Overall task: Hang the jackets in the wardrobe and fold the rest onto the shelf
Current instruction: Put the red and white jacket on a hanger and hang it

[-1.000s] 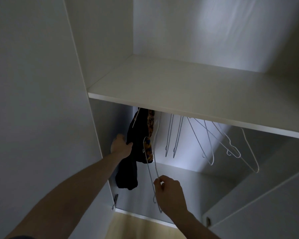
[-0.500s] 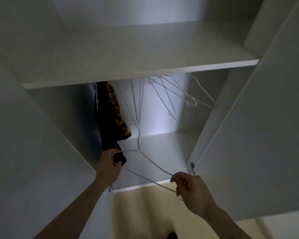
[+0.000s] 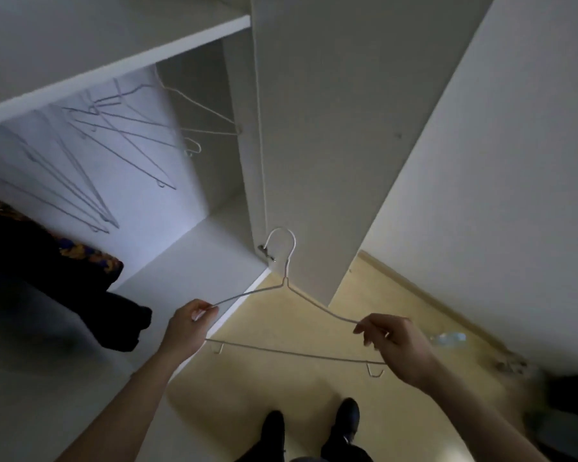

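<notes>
Wire hanger (image 3: 289, 315) now out of wardrobe (image 3: 301, 128), over floor (image 3: 281, 388); left hand (image 3: 186, 331) pinches one end, right hand (image 3: 396, 345) the other. Left hand has let go of dark jacket (image 3: 57, 285), hanging inside.

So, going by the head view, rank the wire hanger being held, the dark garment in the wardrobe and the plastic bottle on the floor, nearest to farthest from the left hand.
1. Wire hanger: pinched by the left hand.
2. Dark garment: hanging to its left, inside the wardrobe.
3. Plastic bottle: far right, on the floor by the wall.
</notes>
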### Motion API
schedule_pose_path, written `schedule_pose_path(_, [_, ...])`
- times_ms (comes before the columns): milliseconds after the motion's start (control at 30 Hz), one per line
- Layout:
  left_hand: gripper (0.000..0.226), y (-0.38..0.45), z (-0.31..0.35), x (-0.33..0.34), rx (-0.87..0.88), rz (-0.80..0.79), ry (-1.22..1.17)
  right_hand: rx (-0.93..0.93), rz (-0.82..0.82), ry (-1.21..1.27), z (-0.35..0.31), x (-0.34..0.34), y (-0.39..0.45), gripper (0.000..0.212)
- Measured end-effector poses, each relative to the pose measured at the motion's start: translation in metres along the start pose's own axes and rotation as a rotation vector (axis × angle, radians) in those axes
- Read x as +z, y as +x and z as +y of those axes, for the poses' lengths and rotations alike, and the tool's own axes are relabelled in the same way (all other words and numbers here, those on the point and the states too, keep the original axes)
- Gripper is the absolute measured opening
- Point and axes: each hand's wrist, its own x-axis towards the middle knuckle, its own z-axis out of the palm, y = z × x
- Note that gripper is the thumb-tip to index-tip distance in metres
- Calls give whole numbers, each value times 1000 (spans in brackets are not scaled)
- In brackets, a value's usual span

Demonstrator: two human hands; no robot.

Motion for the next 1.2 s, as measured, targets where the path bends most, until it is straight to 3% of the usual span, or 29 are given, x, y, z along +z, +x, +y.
schedule_pose_path(200, [17, -29, 82, 56, 234, -217, 47, 224, 226, -21, 65, -20, -87, 19])
schedule_pose_path(367, [31, -64, 148, 116, 424, -371, 226, 366, 360, 11, 116, -34, -160, 10])
schedule_pose_path(500, [35, -118, 194, 188, 580, -532, 365, 494, 427, 30, 170, -56, -231, 16])
schedule_pose_path(667, [25, -201, 219, 294, 637, -539, 556, 622, 365, 107, 244, -87, -325, 16])
schedule_pose_path(900, [34, -301, 248, 423, 636, -547, 546, 726, 376, 209, 337, -125, -420, 24])
schedule_pose_path(1200, [35, -335, 307, 566, 731, -647, 652, 841, 522, 347, 442, -168, -469, 28])
